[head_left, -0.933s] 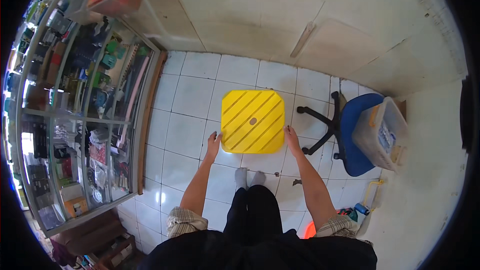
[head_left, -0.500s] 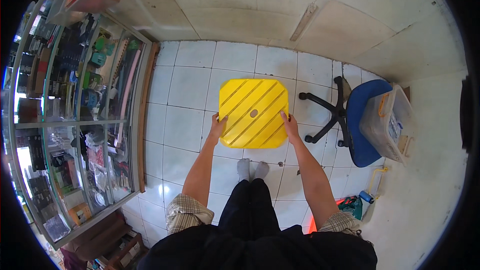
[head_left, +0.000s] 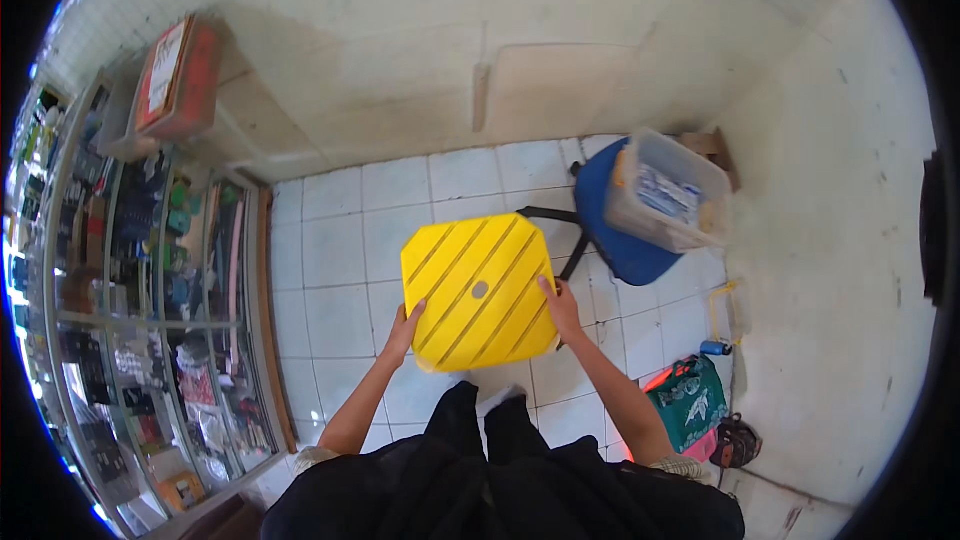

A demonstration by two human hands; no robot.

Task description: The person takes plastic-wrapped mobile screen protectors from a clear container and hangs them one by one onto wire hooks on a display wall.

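Note:
A yellow plastic stool [head_left: 478, 315] is held in front of me, its square top facing up. The top has cut corners, slanted grooves and a round hole in the middle; its legs are hidden underneath. My left hand [head_left: 402, 332] grips the left edge, thumb on top and fingers out of sight below the rim. On the opposite edge, my right hand [head_left: 564, 312] clasps the stool the same way. The stool overlaps the view of the black chair base [head_left: 560, 220] behind it.
A blue swivel chair [head_left: 640, 268] at the right carries a clear plastic bin [head_left: 655, 225]. Glass display shelves [head_left: 150, 323] line the left, with a red box [head_left: 190, 80] on top. A green bag [head_left: 690, 405] lies by my right side. Pale walls enclose the white tiled floor [head_left: 335, 250].
The stool looks larger and higher, nearer to me, still in both hands. My view has swung up and to the right, showing more wall and the green bag. One foot seems to have shifted.

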